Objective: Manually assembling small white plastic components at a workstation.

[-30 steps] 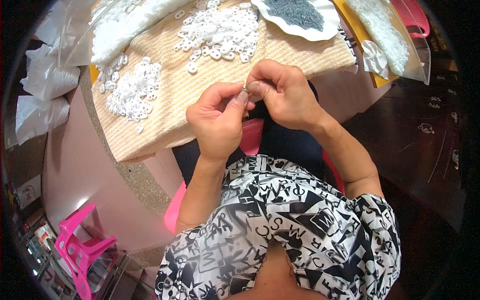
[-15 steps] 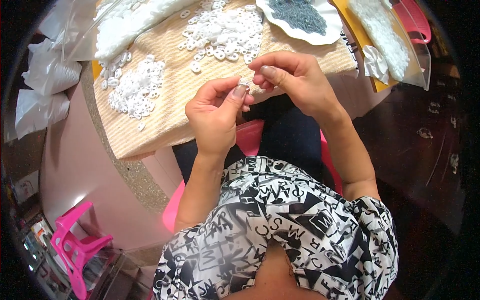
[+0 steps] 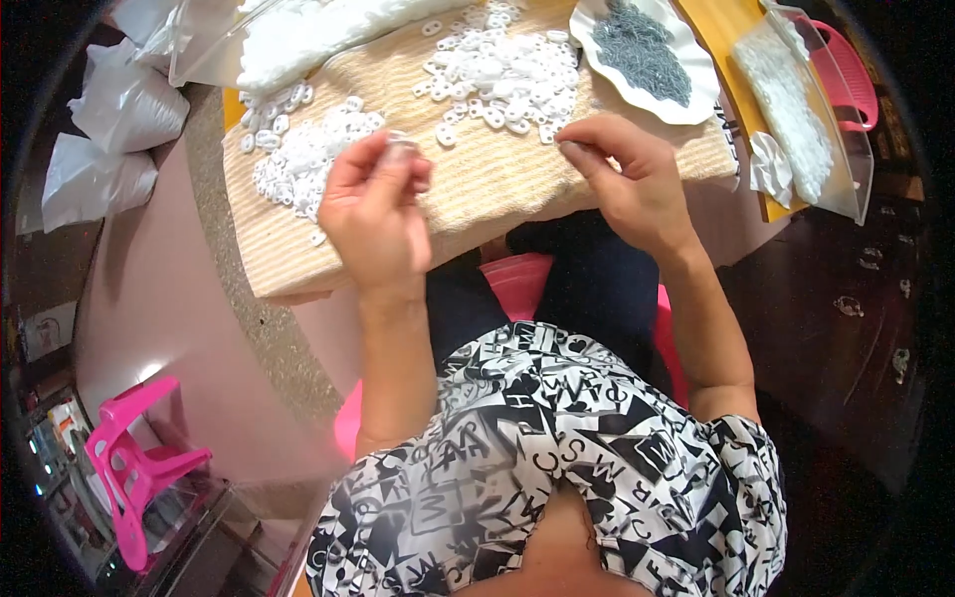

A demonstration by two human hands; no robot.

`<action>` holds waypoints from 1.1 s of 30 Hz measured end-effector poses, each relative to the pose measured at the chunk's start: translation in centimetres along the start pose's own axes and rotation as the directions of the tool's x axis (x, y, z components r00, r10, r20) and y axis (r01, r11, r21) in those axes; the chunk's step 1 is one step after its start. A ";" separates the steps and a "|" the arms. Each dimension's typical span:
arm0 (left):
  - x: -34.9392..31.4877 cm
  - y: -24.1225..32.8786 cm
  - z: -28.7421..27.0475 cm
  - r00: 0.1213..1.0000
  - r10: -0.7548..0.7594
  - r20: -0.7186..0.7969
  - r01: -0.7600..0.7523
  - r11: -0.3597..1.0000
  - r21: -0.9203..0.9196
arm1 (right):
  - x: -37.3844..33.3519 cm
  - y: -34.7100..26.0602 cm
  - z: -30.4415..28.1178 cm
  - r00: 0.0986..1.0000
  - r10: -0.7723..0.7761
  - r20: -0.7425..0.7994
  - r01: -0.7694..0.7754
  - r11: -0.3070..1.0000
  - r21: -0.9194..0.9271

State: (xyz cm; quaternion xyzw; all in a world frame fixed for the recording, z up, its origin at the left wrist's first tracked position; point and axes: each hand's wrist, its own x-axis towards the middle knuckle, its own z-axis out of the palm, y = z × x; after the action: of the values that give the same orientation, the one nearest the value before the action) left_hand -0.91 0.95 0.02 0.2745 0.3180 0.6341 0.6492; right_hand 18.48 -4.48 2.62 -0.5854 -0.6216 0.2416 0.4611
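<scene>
My left hand (image 3: 376, 204) is raised at the near side of the left pile (image 3: 298, 164) of small white oval plastic pieces. Thumb and fingers pinch a small white plastic piece (image 3: 398, 137), partly hidden by the fingertips. To the right, my right hand (image 3: 637, 184) hovers over the cloth (image 3: 487, 194), thumb and forefinger pressed together beside the larger pile (image 3: 512, 80) of white oval pieces with holes. Whatever lies between those fingertips is too small to make out. Beyond that hand a white scalloped plate (image 3: 703, 90) holds many thin dark-grey bits (image 3: 642, 55).
Clear bins of white pieces stand at the back left (image 3: 318, 40) and far right (image 3: 786, 99). Crumpled white paper (image 3: 771, 167) lies by the right bin. White bags (image 3: 109, 119) sit at the left, and a pink stool (image 3: 144, 463) is on the floor.
My hands have parted. The left moved left toward the smaller pile with the white piece; the right moved right, toward the edge of the larger pile. The view has shifted slightly.
</scene>
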 end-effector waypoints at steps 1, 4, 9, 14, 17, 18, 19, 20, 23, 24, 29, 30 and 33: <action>0.5 0.7 -0.5 0.999 0.018 -0.032 -0.020 0.999 -0.034 | 0.5 -0.4 0.4 0.991 -0.133 0.027 0.135 0.978 -0.160; 0.8 2.0 -1.3 0.996 0.023 -0.087 -0.028 0.998 -0.054 | 2.2 -0.8 2.9 0.942 -0.283 0.180 0.329 0.887 -0.324; 0.7 1.6 -0.9 0.998 -0.050 -0.031 0.048 0.996 -0.071 | 4.8 -0.5 6.6 0.897 -0.334 0.290 0.433 0.794 -0.426; 0.4 1.4 -0.8 0.995 -0.089 0.042 0.092 0.994 -0.062 | 5.2 0.4 7.9 0.874 -0.243 0.420 0.451 0.724 -0.521; 0.3 1.2 -0.5 0.993 -0.110 0.042 0.113 0.991 -0.075 | 5.3 0.6 7.3 0.876 -0.280 0.392 0.459 0.733 -0.502; 0.3 1.0 -0.4 0.992 -0.121 0.034 0.124 0.989 -0.081 | 5.2 0.6 6.9 0.871 -0.309 0.382 0.474 0.736 -0.484; 0.3 0.9 -0.4 0.991 -0.125 0.037 0.128 0.988 -0.082 | 5.1 0.6 6.7 0.873 -0.305 0.381 0.470 0.736 -0.488; 0.3 0.7 -0.4 0.986 -0.156 0.059 0.161 0.983 -0.092 | 4.8 0.5 6.4 0.876 -0.326 0.356 0.468 0.755 -0.459; -0.2 0.4 0.0 0.971 -0.218 0.094 0.228 0.968 -0.109 | 3.4 -0.9 4.4 0.968 -0.084 0.238 0.111 0.988 -0.106; -0.4 0.3 0.3 0.964 -0.246 0.103 0.257 0.960 -0.114 | 3.0 -0.8 3.7 0.939 0.188 0.287 -0.224 0.970 0.098; -1.8 -1.3 1.4 0.914 -0.360 0.188 0.380 0.921 -0.083 | 0.8 0.6 0.8 0.813 0.338 0.473 -0.579 0.389 0.717; -2.1 -1.6 1.6 0.910 -0.368 0.193 0.387 0.919 -0.077 | 0.4 0.8 0.5 0.795 0.347 0.497 -0.590 0.254 0.766; -2.7 -2.6 1.9 0.888 -0.396 0.232 0.412 0.911 -0.023 | -0.4 1.6 0.3 0.812 0.311 0.495 -0.566 0.207 0.798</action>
State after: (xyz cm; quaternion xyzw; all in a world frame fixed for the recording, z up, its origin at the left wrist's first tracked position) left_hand 2.22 -1.77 -0.53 0.2483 0.2705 0.4613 0.8077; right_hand 19.00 -4.44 1.07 -0.3409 -0.2277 0.7326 0.5434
